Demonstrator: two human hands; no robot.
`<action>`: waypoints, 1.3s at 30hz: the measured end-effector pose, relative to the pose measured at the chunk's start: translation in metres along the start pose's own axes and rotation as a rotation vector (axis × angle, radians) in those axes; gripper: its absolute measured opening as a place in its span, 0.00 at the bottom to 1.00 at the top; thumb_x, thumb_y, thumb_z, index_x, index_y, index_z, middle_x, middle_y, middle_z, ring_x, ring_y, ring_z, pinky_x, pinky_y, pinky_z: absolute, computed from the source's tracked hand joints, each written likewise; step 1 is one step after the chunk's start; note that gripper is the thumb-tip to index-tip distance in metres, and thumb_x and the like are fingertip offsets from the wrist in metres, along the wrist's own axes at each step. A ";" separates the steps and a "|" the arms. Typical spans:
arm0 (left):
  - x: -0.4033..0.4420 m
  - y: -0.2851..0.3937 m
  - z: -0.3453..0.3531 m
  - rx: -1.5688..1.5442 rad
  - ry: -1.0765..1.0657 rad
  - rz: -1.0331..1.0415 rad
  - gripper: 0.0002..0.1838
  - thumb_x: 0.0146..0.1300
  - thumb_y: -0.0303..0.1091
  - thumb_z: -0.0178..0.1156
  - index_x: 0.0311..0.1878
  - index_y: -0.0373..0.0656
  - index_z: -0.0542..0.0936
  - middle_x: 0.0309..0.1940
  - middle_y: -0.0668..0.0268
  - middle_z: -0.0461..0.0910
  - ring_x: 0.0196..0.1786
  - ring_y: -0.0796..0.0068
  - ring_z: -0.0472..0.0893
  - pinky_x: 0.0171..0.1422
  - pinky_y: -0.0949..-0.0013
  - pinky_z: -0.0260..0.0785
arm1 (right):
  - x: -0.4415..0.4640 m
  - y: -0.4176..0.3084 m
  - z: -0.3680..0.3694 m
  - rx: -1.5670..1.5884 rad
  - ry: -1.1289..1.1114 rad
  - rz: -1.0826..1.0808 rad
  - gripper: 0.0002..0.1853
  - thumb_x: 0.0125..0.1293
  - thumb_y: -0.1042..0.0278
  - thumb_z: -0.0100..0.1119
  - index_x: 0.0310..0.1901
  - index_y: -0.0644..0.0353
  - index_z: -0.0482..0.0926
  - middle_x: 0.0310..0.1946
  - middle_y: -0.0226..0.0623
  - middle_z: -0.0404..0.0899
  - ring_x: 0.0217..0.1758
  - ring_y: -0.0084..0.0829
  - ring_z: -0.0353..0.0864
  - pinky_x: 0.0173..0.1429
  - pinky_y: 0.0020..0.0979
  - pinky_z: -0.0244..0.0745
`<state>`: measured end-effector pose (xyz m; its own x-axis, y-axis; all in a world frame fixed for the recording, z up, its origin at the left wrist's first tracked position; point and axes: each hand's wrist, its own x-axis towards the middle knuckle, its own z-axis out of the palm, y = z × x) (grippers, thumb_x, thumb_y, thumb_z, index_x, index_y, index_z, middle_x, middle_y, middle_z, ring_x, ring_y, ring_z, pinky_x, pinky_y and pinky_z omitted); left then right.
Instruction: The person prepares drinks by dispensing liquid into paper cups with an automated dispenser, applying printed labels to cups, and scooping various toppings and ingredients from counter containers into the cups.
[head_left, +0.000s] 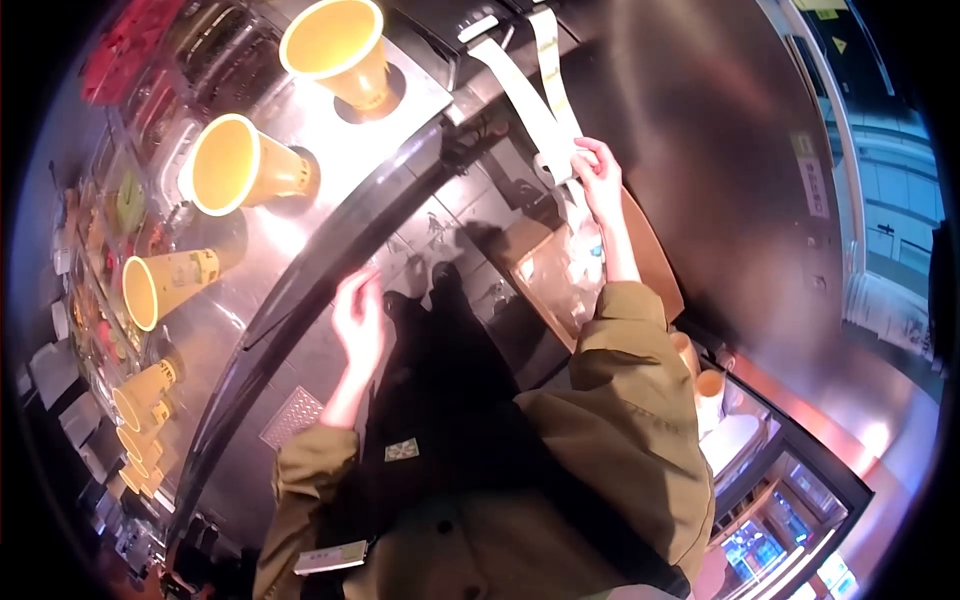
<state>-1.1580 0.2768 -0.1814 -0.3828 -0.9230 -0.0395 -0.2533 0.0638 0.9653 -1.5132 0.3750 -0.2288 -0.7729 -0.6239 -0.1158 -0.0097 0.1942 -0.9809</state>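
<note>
Presently, from the head view, pinching white paper strips (520, 95) in the right hand (598, 180), gripping near the lower meeting point of two lengths. Locating these strips at the upper middle, slanting up and left from the fingers, beside a large reflective metal surface (720, 190). Holding the left hand (360, 320) well apart and lower, grasping nothing, keeping its fingers loosely extended and close together near the dark edge of the steel counter (290, 238). Recording an open cardboard box (655, 260) just below the right hand, containing crumpled clear plastic (580, 265). Observing yellow cups (325, 50) along the counter, standing mouth up in a curving row. Noting a tiled floor (455, 200) between counter and box. Wearing olive-brown sleeves (640, 400) on both arms. Displaying a badge (332, 558) low on the garment front, bearing lettering too small for reading.
</note>
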 end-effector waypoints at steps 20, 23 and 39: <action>0.099 0.095 0.222 -1.086 -0.625 -0.802 0.14 0.66 0.34 0.41 0.46 0.36 0.71 0.38 0.63 0.77 0.40 0.73 0.78 0.50 0.70 0.70 | 0.020 -0.104 -0.046 -0.487 -0.351 -0.700 0.06 0.50 0.73 0.63 0.31 0.62 0.78 0.30 0.35 0.71 0.33 0.31 0.74 0.38 0.27 0.71; 0.101 0.114 0.224 -1.008 -0.574 -0.778 0.15 0.66 0.36 0.42 0.48 0.37 0.71 0.39 0.65 0.77 0.41 0.78 0.76 0.51 0.73 0.68 | 0.030 -0.123 -0.046 -0.488 -0.468 -0.714 0.09 0.49 0.72 0.62 0.33 0.61 0.74 0.33 0.35 0.71 0.34 0.33 0.74 0.37 0.29 0.71; 0.084 0.089 0.236 -1.467 -0.733 -0.474 0.13 0.62 0.31 0.49 0.46 0.35 0.73 0.45 0.61 0.76 0.50 0.71 0.73 0.58 0.71 0.62 | 0.029 -0.148 -0.048 -0.908 -0.549 -1.132 0.08 0.45 0.74 0.56 0.30 0.60 0.71 0.31 0.38 0.70 0.35 0.37 0.71 0.40 0.34 0.67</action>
<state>-1.4220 0.2948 -0.1595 -0.9244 -0.3751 -0.0687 0.3515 -0.9080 0.2281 -1.5646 0.3643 -0.0796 0.2206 -0.9088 0.3543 -0.9328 -0.3027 -0.1957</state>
